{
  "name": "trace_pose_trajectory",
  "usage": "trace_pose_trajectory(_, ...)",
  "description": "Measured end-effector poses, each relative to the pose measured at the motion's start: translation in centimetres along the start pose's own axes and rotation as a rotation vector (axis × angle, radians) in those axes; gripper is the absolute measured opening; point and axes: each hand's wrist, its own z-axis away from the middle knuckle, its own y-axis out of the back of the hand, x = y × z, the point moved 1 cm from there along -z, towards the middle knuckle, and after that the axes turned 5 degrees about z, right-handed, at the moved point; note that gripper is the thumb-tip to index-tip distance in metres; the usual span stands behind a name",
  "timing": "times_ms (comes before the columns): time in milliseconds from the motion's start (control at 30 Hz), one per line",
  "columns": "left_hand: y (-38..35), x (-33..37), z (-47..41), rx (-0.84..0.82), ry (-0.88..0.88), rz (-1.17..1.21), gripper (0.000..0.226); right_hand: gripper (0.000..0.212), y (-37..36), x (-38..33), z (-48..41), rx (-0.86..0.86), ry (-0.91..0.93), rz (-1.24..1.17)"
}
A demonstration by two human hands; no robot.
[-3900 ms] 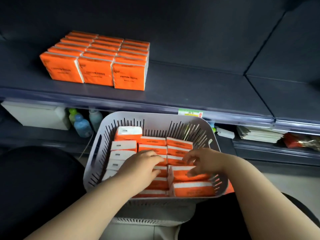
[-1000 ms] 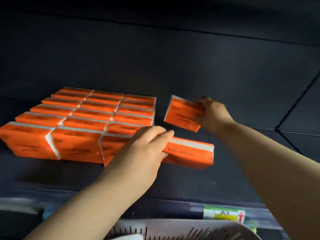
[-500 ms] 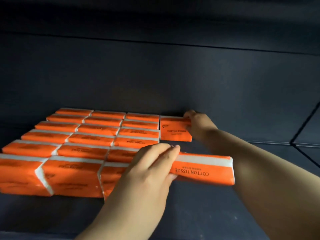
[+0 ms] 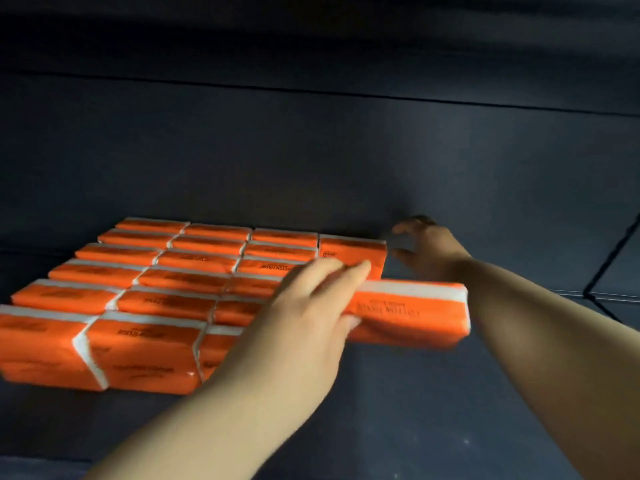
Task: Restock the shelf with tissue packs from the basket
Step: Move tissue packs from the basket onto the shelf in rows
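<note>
Several orange tissue packs point(image 4: 180, 285) stand in three columns on the dark shelf point(image 4: 415, 410). One more orange pack point(image 4: 353, 252) stands alone at the back, starting a fourth column on the right. My right hand point(image 4: 424, 249) hovers just right of that pack, fingers spread and apart from it. My left hand point(image 4: 308, 317) grips the left end of another orange pack point(image 4: 412, 310), held level above the shelf in front of the back pack. The basket is out of view.
The shelf's dark back wall point(image 4: 311, 161) rises right behind the rows. Bare shelf surface stretches to the right of the packs, up to a seam between shelf sections point(image 4: 609, 268) at the far right.
My right hand has let go of the pack at the back and drawn slightly right. My left hand has carried its pack a little further in. The camera has moved closer.
</note>
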Motion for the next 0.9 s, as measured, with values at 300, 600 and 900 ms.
trace_pose_trajectory(300, -2.3, -2.4, -8.8, -0.290, 0.266, -0.127, 0.043, 0.042, 1.9, 2.5, 2.0, 0.054, -0.103, -0.065)
trace_pose_trajectory(600, -7.1, -4.8, -10.8, -0.561, 0.365, -0.472, 0.036, 0.041, -0.6, 2.3, 1.6, -0.110, -0.096, -0.078)
trace_pose_trajectory(900, -8.9, -6.0, -10.2, -0.624, 0.384, -0.536, 0.054, 0.026, -2.8, -0.2, 0.6, -0.178, -0.113, -0.073)
